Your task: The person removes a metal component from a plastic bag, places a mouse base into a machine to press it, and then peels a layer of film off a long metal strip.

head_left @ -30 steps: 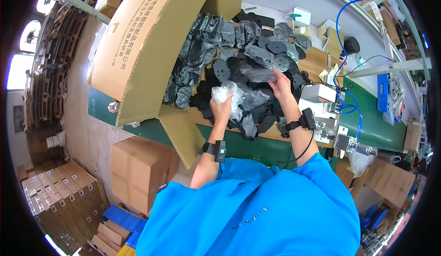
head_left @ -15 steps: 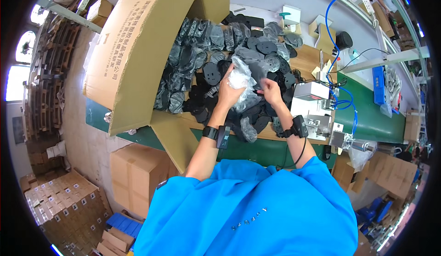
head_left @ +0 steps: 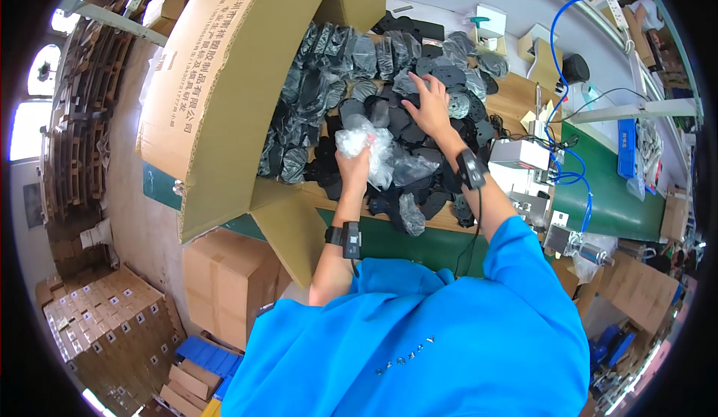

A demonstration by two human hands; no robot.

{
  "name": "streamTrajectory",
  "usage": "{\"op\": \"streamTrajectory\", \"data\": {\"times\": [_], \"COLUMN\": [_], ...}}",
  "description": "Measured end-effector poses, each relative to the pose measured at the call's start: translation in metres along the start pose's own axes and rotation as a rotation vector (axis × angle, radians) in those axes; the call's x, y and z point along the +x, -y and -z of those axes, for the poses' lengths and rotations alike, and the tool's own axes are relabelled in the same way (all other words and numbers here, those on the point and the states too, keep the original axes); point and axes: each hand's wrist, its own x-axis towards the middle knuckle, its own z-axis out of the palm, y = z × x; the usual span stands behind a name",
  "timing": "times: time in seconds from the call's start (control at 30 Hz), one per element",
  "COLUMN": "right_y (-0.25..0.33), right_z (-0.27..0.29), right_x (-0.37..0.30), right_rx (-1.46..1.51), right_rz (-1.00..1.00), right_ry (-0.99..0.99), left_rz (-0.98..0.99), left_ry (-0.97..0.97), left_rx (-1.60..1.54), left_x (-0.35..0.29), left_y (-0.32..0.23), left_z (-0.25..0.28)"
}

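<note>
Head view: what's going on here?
A person is working with bare hands over a heap of black parts, some loose, some in plastic bags, on a workbench. The left hand holds a wad of crumpled clear plastic. The right hand is over the heap, fingers spread; whether it grips a part isn't clear. Rows of bagged black parts lie to the left of the heap, beside an open cardboard box.

Taped brown carton (head_left: pixel 224 282), stacked pallets (head_left: pixel 81 140) at left, blue hose (head_left: pixel 554 32), blue bin (head_left: pixel 626 149)
</note>
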Motion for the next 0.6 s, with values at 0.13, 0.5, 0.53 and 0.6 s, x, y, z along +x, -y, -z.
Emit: {"op": "streamTrajectory", "data": {"times": [0.13,0.5,0.53,0.6], "right_y": [-0.015,0.009,0.006,0.000], "right_z": [-0.022,0.086,0.092,0.091], "right_x": [0.023,-0.115,-0.138,-0.186], "right_rx": [-0.178,0.526,0.479,0.361], "right_rz": [0.048,-0.569,-0.545,-0.405], "right_ry": [0.070,-0.147,-0.118,-0.055], "left_rz": [-0.078,-0.042,-0.090,-0.236], "left_ry": [-0.008,0.484,0.524,0.488], "left_rx": [0.070,0.800,0.856,0.986], "left_x": [-0.005,-0.069,-0.069,-0.066], "left_y": [-0.013,-0.011,-0.003,0.022], "left_z": [0.009,0.000,-0.010,-0.022]}}
